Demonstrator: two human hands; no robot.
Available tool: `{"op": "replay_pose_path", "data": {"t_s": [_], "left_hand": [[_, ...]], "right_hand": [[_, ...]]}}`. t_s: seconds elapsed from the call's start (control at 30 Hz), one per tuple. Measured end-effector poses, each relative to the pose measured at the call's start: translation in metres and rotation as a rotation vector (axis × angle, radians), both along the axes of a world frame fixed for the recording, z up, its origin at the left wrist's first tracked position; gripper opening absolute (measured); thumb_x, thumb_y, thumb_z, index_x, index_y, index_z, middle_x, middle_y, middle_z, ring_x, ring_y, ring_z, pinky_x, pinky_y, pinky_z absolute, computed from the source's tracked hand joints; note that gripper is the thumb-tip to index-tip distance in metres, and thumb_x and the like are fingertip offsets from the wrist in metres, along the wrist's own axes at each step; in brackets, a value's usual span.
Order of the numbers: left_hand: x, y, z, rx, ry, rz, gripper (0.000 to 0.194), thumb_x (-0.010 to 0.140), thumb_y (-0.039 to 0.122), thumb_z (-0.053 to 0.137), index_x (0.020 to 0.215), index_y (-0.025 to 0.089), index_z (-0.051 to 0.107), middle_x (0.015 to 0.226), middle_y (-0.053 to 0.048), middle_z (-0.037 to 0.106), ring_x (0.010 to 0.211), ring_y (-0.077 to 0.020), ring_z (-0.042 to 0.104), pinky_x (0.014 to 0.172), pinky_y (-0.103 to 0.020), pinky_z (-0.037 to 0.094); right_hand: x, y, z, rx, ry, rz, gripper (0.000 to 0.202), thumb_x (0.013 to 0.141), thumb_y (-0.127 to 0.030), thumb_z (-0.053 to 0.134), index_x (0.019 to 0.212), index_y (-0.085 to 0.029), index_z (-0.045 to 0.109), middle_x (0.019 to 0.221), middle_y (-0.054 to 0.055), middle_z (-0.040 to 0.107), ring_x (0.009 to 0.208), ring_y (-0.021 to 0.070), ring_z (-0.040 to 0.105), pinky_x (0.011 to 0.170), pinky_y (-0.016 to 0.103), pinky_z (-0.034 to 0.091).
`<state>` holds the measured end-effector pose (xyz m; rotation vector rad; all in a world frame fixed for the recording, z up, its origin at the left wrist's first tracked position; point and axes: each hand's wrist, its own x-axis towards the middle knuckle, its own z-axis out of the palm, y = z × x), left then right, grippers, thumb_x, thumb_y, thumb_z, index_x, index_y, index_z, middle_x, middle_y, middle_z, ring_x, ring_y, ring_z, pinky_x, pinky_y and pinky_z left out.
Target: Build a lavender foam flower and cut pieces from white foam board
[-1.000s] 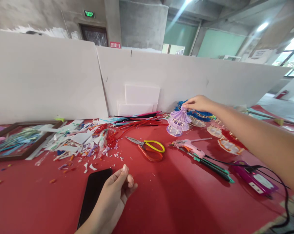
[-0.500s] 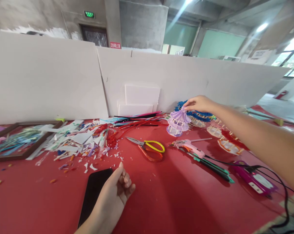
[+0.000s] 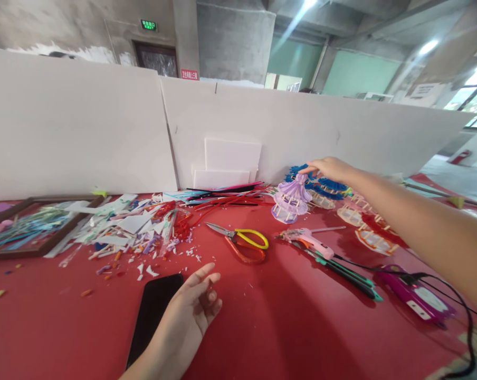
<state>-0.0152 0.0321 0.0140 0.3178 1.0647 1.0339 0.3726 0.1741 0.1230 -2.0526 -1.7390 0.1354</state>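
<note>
At the back right, my right hand (image 3: 326, 169) has its fingertips on the top of a small purple tiered pavilion (image 3: 291, 198), which stands upright on the red table. My left hand (image 3: 197, 306) rests palm turned sideways beside a black phone (image 3: 155, 303), its fingers loosely apart and nothing in them. Scissors (image 3: 242, 243) with one yellow and one orange handle lie between the hands. To their right is a pink glue gun (image 3: 307, 241), beside a green and black tool (image 3: 349, 277).
Blue (image 3: 333, 184) and red (image 3: 377, 227) models stand at the right, near a purple power strip (image 3: 416, 295) with black cables. Scraps (image 3: 135, 224), a brown frame (image 3: 48, 243) and coloured stems (image 3: 226, 195) lie left and centre. White boards (image 3: 302, 121) rise behind.
The fingers of my left hand have spread a little. My right hand remains at the pavilion's top, its fingers slightly straighter. The view has shifted slightly.
</note>
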Motion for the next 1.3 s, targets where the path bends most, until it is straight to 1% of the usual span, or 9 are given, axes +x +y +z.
{"op": "replay_pose_path", "data": {"t_s": [0.2, 0.37, 0.53, 0.73, 0.9, 0.97, 1.07, 1.17, 1.3], "left_hand": [[-0.001, -0.004, -0.001, 0.030, -0.039, -0.066, 0.023, 0.084, 0.001, 0.047, 0.101, 0.011, 0.059, 0.063, 0.005, 0.050, 0.047, -0.0052, 0.046, 0.053, -0.022, 0.051], [-0.002, -0.004, -0.005, 0.081, -0.056, -0.084, 0.014, 0.083, 0.003, 0.052, 0.087, 0.014, 0.059, 0.060, 0.006, 0.048, 0.048, -0.0054, 0.045, 0.052, -0.021, 0.051], [-0.001, -0.003, 0.002, 0.099, 0.005, -0.076, 0.015, 0.086, 0.006, 0.052, 0.074, 0.013, 0.058, 0.057, 0.003, 0.052, 0.045, -0.0054, 0.044, 0.051, -0.022, 0.054], [-0.009, 0.011, 0.016, 0.231, 0.185, -0.055, 0.020, 0.086, 0.002, 0.048, 0.074, 0.013, 0.060, 0.058, 0.000, 0.061, 0.046, -0.0068, 0.053, 0.058, -0.025, 0.057], [-0.020, 0.034, 0.025, 0.444, 0.282, -0.040, 0.034, 0.091, 0.028, 0.051, 0.057, 0.019, 0.049, 0.034, 0.006, 0.038, 0.044, -0.0118, 0.054, 0.059, -0.025, 0.055], [-0.020, 0.038, 0.025, 0.531, 0.353, -0.058, 0.032, 0.086, 0.034, 0.059, 0.059, 0.019, 0.052, 0.046, 0.002, 0.054, 0.054, -0.0130, 0.059, 0.058, -0.022, 0.053], [-0.011, 0.031, 0.022, 0.649, 0.444, -0.107, 0.015, 0.071, 0.023, 0.076, 0.077, 0.018, 0.064, 0.084, -0.003, 0.070, 0.077, -0.0143, 0.064, 0.068, -0.020, 0.051], [0.003, 0.016, 0.016, 0.792, 0.545, -0.195, 0.044, 0.063, 0.018, 0.082, 0.104, 0.023, 0.066, 0.115, -0.005, 0.066, 0.099, -0.0189, 0.062, 0.080, -0.023, 0.052], [0.009, 0.004, 0.005, 0.825, 0.620, -0.281, 0.037, 0.068, 0.022, 0.078, 0.104, 0.023, 0.070, 0.107, -0.007, 0.070, 0.090, -0.0198, 0.066, 0.079, -0.026, 0.054]], "right_hand": [[-0.005, -0.005, 0.004, -0.075, -0.019, -0.005, 0.029, 0.092, -0.034, 0.054, 0.115, -0.017, 0.059, 0.121, 0.007, 0.059, 0.101, 0.0213, 0.060, 0.086, 0.040, 0.052], [-0.008, -0.007, -0.007, -0.019, 0.023, -0.009, 0.027, 0.091, -0.035, 0.056, 0.110, -0.016, 0.061, 0.116, 0.006, 0.061, 0.102, 0.0214, 0.060, 0.087, 0.041, 0.051], [-0.013, -0.011, -0.019, 0.178, 0.173, -0.022, 0.016, 0.072, -0.030, 0.073, 0.085, -0.021, 0.073, 0.085, 0.003, 0.073, 0.092, 0.0240, 0.065, 0.088, 0.036, 0.047], [-0.053, -0.030, -0.027, 0.430, 0.555, 0.068, 0.026, 0.076, -0.042, 0.066, 0.093, -0.023, 0.068, 0.093, 0.008, 0.072, 0.093, 0.0237, 0.065, 0.081, 0.037, 0.050], [-0.121, -0.074, -0.058, 0.301, 0.943, 0.297, 0.033, 0.078, -0.057, 0.059, 0.079, -0.025, 0.065, 0.074, 0.004, 0.069, 0.066, 0.0188, 0.065, 0.059, 0.035, 0.054], [-0.150, -0.094, -0.076, 0.202, 1.088, 0.371, 0.036, 0.078, -0.059, 0.059, 0.077, -0.023, 0.064, 0.070, 0.003, 0.069, 0.059, 0.0176, 0.063, 0.054, 0.033, 0.053], [-0.184, -0.120, -0.102, 0.053, 1.281, 0.427, 0.039, 0.080, -0.059, 0.057, 0.080, -0.021, 0.064, 0.067, 0.004, 0.068, 0.056, 0.0165, 0.062, 0.052, 0.031, 0.053], [-0.202, -0.135, -0.122, -0.058, 1.404, 0.438, 0.035, 0.082, -0.054, 0.057, 0.083, -0.020, 0.063, 0.069, 0.004, 0.069, 0.058, 0.0152, 0.064, 0.054, 0.029, 0.053], [-0.208, -0.143, -0.133, -0.169, 1.428, 0.498, 0.034, 0.082, -0.052, 0.060, 0.087, -0.018, 0.065, 0.073, 0.004, 0.069, 0.062, 0.0158, 0.066, 0.060, 0.030, 0.054]]}}
